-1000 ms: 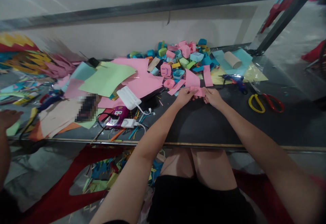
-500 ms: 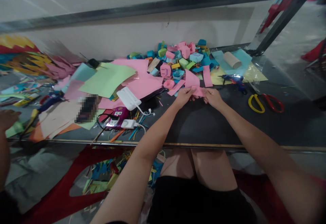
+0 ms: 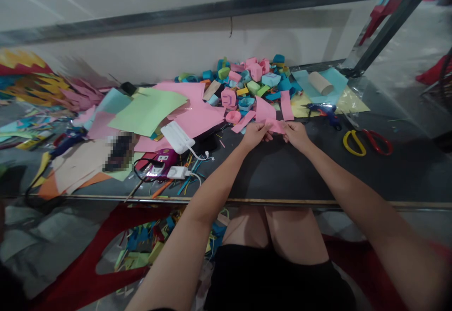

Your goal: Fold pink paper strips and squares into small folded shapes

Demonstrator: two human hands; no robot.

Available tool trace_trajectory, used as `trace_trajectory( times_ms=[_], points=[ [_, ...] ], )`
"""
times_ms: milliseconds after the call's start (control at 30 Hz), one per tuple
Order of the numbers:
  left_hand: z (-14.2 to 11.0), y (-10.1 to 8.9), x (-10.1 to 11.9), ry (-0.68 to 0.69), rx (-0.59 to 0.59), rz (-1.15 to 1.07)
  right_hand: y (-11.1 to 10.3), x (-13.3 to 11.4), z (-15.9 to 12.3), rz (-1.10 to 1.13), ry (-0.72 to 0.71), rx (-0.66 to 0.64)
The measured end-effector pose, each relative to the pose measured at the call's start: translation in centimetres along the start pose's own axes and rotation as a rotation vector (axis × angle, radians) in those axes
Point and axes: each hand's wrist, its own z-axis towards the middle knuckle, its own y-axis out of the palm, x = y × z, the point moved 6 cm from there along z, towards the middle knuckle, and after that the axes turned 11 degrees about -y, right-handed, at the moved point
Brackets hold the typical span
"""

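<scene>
Head view, pink strip: the short pink strip (image 3: 276,126) is stretched between my two grips over the worktop (image 3: 289,174), about midway from its front edge to its rear edge; whether it touches the top I cannot tell.
Left grip: my left grip (image 3: 254,134) pinches the strip's left end between thumb and fingers.
Right grip: my right grip (image 3: 296,134) pinches the right end the same way, close to the left one.
Pink pieces: just behind my fingers lie a wide pink piece (image 3: 265,108), a narrow pink piece (image 3: 287,105) to its right and a slanting pink piece (image 3: 244,122) to its left.
Paper boxes: a heap of small paper boxes (image 3: 256,71), pink, blue, green and yellow, sits beyond these along the rear edge.
Tube: a cardboard tube (image 3: 319,83) lies on a blue sheet (image 3: 339,81) near the rear right corner.
Tools: a blue glue gun (image 3: 328,109) and scissors (image 3: 359,141) with one yellow and one red handle lie to my right.
Left side: a green sheet (image 3: 148,110) overlaps pink sheets (image 3: 203,117); a purple power strip (image 3: 168,158) lies nearer the front edge, beside thin paper scraps (image 3: 189,184).
</scene>
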Motion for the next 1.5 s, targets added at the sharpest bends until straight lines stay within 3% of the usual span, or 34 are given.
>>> trace_trajectory(
  times_ms=[300, 467, 633, 733, 933, 1100, 1300, 1400, 1500],
  points=[
    [-0.3, -0.6, 0.5, 0.062, 0.083, 0.099, 0.0, -0.4, 0.2, 0.106, 0.028, -0.018],
    [0.2, -1.0, 0.4, 0.068, 0.125, -0.064, 0.2, -0.9, 0.1, 0.134, -0.004, -0.050],
    [0.0, 0.0, 1.3, 0.172, -0.001, -0.168, -0.3, -0.7, 0.2, 0.245, -0.003, 0.065],
    [-0.7, 0.5, 1.7, 0.224, -0.004, -0.057, 0.0, -0.8, 0.2, 0.300, -0.043, 0.103],
    [-1.6, -0.3, 2.1, 0.223, 0.161, 0.127, 0.8, -1.0, 0.1, 0.141, -0.139, 0.049],
    [-2.3, -0.7, 2.8, 0.328, 0.373, 0.619, -0.7, -2.5, 0.0, -0.254, -0.368, 0.046],
    [-3.1, 1.0, 2.7, 0.412, 0.368, 1.086, -0.1, -4.4, -0.8, -0.669, -0.647, -0.039],
    [-3.1, 1.2, 2.6, 0.456, 0.398, 1.129, 0.2, -4.8, -0.9, -0.708, -0.690, -0.047],
    [-2.8, 0.7, 2.5, 0.522, 0.440, 1.007, -0.5, -4.9, -0.8, -0.580, -0.678, 0.028]
  ],
)
